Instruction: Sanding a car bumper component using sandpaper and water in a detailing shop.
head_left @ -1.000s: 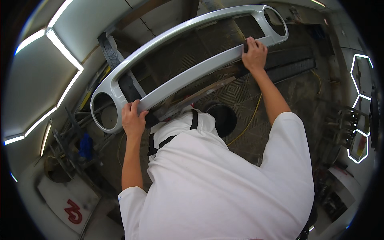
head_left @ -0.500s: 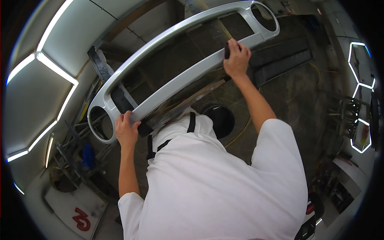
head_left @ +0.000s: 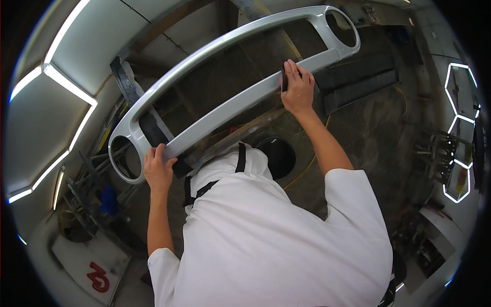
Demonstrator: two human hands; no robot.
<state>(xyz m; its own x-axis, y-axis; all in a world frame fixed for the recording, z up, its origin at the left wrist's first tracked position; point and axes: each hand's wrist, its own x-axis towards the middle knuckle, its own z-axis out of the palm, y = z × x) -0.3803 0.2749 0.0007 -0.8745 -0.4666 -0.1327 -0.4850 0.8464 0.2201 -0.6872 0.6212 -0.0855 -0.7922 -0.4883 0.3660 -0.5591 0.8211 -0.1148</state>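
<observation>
A glossy silver-white car front panel (head_left: 225,113) lies slantwise before me, with a long middle opening and a rounded headlight hole at each end. My left hand (head_left: 158,168) grips its lower bar near the left headlight hole, thumb toward me and fingers over the edge. Farther right on the same bar, my right hand (head_left: 298,91) is closed round a dark sanding block (head_left: 284,79), held against the panel. The block's face is hidden, and my fingers cover part of it.
Under the panel is a stand with dark padded arms (head_left: 151,128). A black bucket (head_left: 276,156) is on the floor by my legs, near a yellow hose (head_left: 300,176). Farther right lies a long dark panel (head_left: 360,84). Metal racks (head_left: 89,187) stand at the left.
My right hand has slid a little left and toward me along the lower bar with the sanding block. The left hand keeps its grip at the same spot; the whole view has shifted slightly.
</observation>
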